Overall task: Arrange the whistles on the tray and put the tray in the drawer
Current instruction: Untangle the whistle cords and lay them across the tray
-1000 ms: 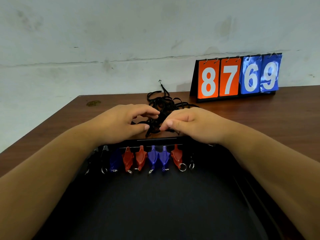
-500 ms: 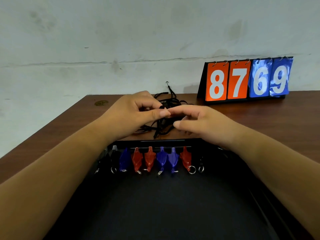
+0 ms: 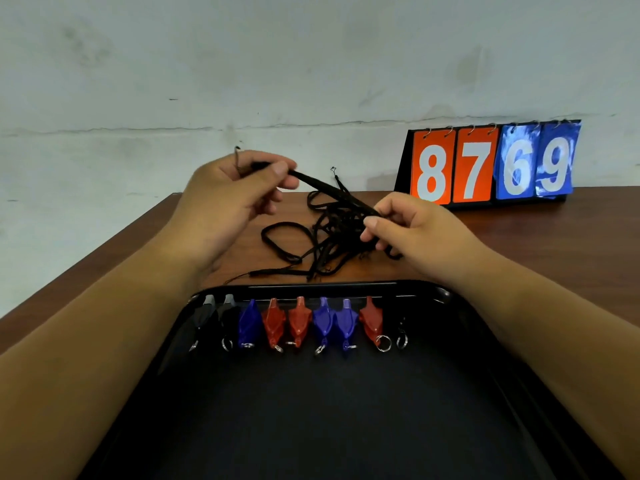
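A black tray [image 3: 322,410] lies on the brown table in front of me. Along its far edge stands a row of several whistles: black ones at the left [image 3: 227,318], then blue [image 3: 249,323] and red [image 3: 275,323] ones, each with a small key ring. Behind the tray sits a tangle of black lanyards [image 3: 325,237]. My left hand [image 3: 228,202] is raised and pinches one end of a black lanyard [image 3: 329,187], a metal clip showing above its fingers. My right hand [image 3: 412,233] pinches the same lanyard lower down, by the tangle.
An orange and blue flip scoreboard [image 3: 491,164] reading 8769 stands at the table's back right against a white wall. The table's left edge [image 3: 86,268] runs diagonally past my left forearm. No drawer is in view.
Both hands have pulled apart. The left hand has risen up and to the left, drawing one lanyard taut out of the tangle; the right hand has shifted right along it.
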A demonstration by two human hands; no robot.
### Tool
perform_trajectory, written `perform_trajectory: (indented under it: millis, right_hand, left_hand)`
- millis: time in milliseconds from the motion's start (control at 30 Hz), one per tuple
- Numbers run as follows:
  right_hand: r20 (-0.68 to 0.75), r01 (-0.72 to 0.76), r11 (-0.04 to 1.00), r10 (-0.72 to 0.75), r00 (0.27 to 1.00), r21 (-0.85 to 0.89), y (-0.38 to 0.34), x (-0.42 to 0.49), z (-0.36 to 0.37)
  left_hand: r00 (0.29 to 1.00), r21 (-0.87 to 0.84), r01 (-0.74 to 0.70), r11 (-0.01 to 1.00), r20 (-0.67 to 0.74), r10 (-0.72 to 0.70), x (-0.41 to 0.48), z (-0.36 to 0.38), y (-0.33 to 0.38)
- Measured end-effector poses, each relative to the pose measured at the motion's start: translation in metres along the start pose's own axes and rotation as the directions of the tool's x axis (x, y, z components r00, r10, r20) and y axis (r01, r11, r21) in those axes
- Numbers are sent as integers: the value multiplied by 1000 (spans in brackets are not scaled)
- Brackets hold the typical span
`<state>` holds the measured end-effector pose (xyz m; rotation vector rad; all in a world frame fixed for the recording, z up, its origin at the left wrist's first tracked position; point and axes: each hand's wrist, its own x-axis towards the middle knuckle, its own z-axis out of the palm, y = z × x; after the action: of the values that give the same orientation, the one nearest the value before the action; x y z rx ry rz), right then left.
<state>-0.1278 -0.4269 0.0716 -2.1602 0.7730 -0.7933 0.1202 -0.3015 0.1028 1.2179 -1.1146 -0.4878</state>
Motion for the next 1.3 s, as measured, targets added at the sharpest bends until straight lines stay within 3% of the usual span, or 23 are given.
perform_trajectory:
  millis: [333,567,633,733,833,1000,1167,1300]
  right_hand:
    - [-77,-111,983,101,992,-146,24,11,-17]
    - [-58,-66,961,52,997,-267,20,9,-15]
    - [-63,-27,970,12,998,-242,13,7,-12]
    - [-52,29,988,-37,998,-152,2,3,-7]
    - [-28,36,999,-36,999,-2,-9,-1,-2]
    - [-23,69,994,-67,997,80,-20,-5,4]
    - [-23,94,993,-92,995,68,-22,-7,11]
    - [-9,87,995,-87,996,51,-21,-7,12]
  left_hand:
    - [947,-188,53,981,-301,-109,19,-30,-4]
    - [876,-183,112,977,-445,-184,25,-27,-7]
    - [926,-28,131,991,-353,-133,21,-20,-3]
    - [996,193,82,978,-61,-71,6,-4,4]
    - [982,496,-27,868,176,-70,-6,3,2]
    - [904,589,-155,794,408,-126,-14,11,4]
    - [859,559,-198,806,494,-132,-23,25,10]
    - [911,548,-156,822,400,-94,-21,27,7]
